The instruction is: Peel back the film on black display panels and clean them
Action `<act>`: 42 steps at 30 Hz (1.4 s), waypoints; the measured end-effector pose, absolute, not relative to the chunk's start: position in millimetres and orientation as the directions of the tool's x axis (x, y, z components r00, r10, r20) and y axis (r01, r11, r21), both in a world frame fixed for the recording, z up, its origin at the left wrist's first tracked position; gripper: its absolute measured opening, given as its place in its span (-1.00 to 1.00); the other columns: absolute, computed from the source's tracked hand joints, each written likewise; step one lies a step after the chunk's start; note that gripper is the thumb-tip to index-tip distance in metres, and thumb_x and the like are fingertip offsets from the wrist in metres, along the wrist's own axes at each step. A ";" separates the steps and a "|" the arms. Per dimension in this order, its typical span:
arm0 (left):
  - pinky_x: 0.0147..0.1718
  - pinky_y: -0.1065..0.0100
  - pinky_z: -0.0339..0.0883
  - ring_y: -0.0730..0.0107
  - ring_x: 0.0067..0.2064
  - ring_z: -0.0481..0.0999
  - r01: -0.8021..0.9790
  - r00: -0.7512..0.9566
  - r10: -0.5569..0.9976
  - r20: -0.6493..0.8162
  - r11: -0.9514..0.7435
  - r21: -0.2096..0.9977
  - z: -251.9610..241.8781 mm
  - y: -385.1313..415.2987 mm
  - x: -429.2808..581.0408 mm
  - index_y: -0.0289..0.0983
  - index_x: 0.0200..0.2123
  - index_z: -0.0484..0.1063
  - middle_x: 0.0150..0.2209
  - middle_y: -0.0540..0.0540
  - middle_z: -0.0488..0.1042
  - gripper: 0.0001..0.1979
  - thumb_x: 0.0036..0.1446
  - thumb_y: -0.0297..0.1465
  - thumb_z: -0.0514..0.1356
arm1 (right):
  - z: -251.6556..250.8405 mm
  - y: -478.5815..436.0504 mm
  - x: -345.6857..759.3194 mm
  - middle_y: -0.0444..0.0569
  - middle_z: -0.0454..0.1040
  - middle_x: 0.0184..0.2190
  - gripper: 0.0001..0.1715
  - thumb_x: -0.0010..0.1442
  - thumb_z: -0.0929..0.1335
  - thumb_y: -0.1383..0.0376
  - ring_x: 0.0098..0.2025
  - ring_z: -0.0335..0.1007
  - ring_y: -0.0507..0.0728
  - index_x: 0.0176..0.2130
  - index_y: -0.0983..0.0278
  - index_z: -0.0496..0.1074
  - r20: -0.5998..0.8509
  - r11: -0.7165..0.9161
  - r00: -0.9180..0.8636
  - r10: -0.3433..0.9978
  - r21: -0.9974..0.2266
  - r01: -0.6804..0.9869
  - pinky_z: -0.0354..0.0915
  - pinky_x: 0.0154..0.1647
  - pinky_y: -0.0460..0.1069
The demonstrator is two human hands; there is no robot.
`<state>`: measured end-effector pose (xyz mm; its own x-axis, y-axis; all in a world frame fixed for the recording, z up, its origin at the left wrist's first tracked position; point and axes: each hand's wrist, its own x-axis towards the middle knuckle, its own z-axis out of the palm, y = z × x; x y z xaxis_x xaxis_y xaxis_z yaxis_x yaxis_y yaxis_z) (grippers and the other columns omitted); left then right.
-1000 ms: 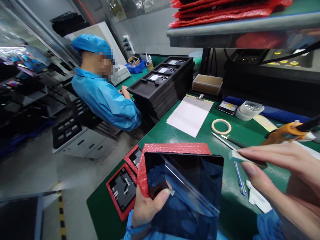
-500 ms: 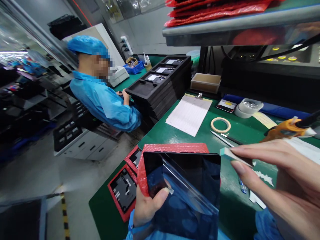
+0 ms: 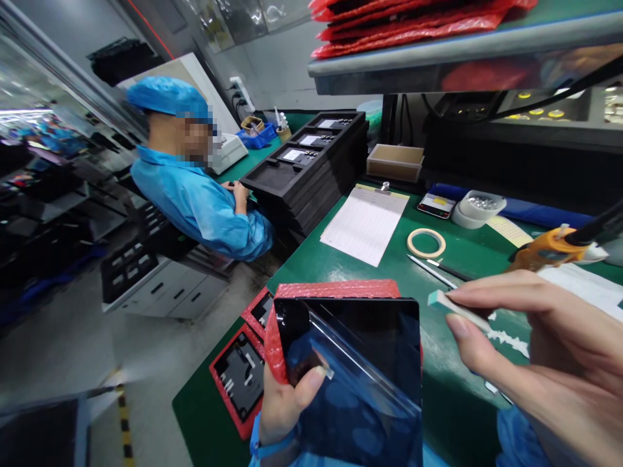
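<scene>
While gripping a dark-screened tablet [image 3: 355,395] by its left side in the left hand [image 3: 287,405], thumb down on a small clear tab [image 3: 329,374], hold a pale block [image 3: 455,308] with a teal end in the right hand [image 3: 545,344]. Pinch the block between right thumb and forefinger, near the tablet but apart from it, above the green table [image 3: 384,275]. Notice clear film [image 3: 363,359] slanting across the glass and red bubble wrap [image 3: 335,287] behind the upper and left edges. Just left, find 2 dark devices [image 3: 238,376] on red padding. Past the right fingertips, see a tape roll [image 3: 426,255], a white pen [image 3: 431,271] and a black-handled tool [image 3: 452,272]. Beyond, find a clipboard [image 3: 365,224], its sheet ruled too faintly to read. Near a white dish [image 3: 479,209], see a yellowish note [image 3: 510,230] bearing marks; cannot read them. Farther left, count 3 white labels [image 3: 309,139] in the uppermost black tray [image 3: 272,174], too small to make out. Past that, see a seated person [image 3: 199,207] in blue.
</scene>
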<state>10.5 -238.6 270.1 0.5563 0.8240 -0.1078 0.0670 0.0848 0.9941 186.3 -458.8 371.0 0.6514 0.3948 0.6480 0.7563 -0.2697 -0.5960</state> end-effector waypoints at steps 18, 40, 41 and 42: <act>-0.14 0.44 0.73 0.27 -0.25 0.85 -0.073 0.494 0.850 -0.183 0.250 0.965 281.4 -243.1 24.5 -0.04 -0.01 0.76 -0.14 0.13 0.87 -0.39 -0.23 -0.43 0.64 | 364.8 -445.6 180.3 -0.02 0.66 -0.26 -0.71 0.31 0.71 0.10 -0.26 0.65 0.29 -0.11 0.07 0.67 0.595 -0.210 0.761 0.257 -0.734 0.645 0.58 -0.30 0.15; -0.37 0.34 0.64 0.25 -0.47 0.70 -0.018 0.604 0.769 -0.212 0.279 0.960 294.5 -243.4 29.7 -0.19 -0.32 0.69 -0.42 0.00 0.75 -0.69 -0.11 -0.31 0.68 | 367.4 -440.8 181.0 -0.16 0.60 -0.29 -0.76 0.43 0.55 0.45 -0.33 0.54 0.12 -0.07 0.11 0.56 0.649 -0.171 0.666 0.368 -0.657 0.734 0.45 -0.30 0.05; -0.33 0.34 0.66 0.25 -0.45 0.71 -0.012 0.597 0.774 -0.209 0.269 0.963 293.8 -243.0 29.1 -0.19 -0.31 0.70 -0.41 0.00 0.76 -0.69 -0.11 -0.31 0.67 | 367.5 -441.4 181.9 -0.16 0.58 -0.31 -0.78 0.43 0.55 0.44 -0.36 0.53 0.11 -0.09 0.11 0.56 0.642 -0.178 0.661 0.388 -0.652 0.737 0.44 -0.33 0.04; -0.29 0.33 0.68 0.23 -0.42 0.73 -0.006 0.591 0.780 -0.206 0.260 0.966 293.3 -242.7 28.5 -0.20 -0.30 0.71 -0.39 -0.01 0.77 -0.68 -0.11 -0.30 0.67 | 367.7 -441.9 182.4 -0.16 0.57 -0.32 -0.78 0.43 0.55 0.44 -0.37 0.52 0.10 -0.11 0.11 0.56 0.632 -0.191 0.668 0.392 -0.655 0.731 0.43 -0.34 0.04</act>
